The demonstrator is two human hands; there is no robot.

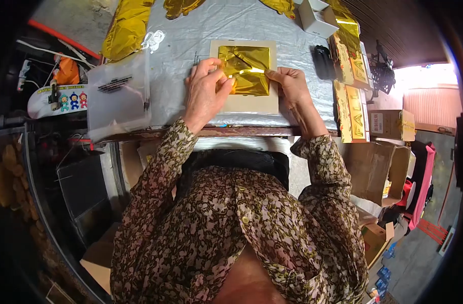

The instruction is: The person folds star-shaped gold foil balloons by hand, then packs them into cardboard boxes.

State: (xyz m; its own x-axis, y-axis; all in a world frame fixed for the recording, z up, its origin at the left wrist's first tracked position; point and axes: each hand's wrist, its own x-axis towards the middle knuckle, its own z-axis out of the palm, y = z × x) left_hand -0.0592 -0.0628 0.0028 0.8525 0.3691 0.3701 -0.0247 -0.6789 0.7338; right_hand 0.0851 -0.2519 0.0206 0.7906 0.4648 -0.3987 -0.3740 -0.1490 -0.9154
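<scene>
A shiny, creased square of gold foil [251,81] lies on a beige board [251,105] near the front edge of the table. My left hand [206,91] is at the foil's left side, fingers bent and tips gathered on its edge. On the opposite side, my right hand [293,87] pinches the foil's right edge between thumb and index finger, over the board's margin. What lies under my right fingertips is hidden.
Left on the silver-covered table [175,38] are a clear plastic sleeve [121,109] and a gold foil bag [127,28]. A white open box [317,19], a black object [323,62] and printed "FALL" pieces [356,112] line the right. Cardboard boxes [370,169] stand below.
</scene>
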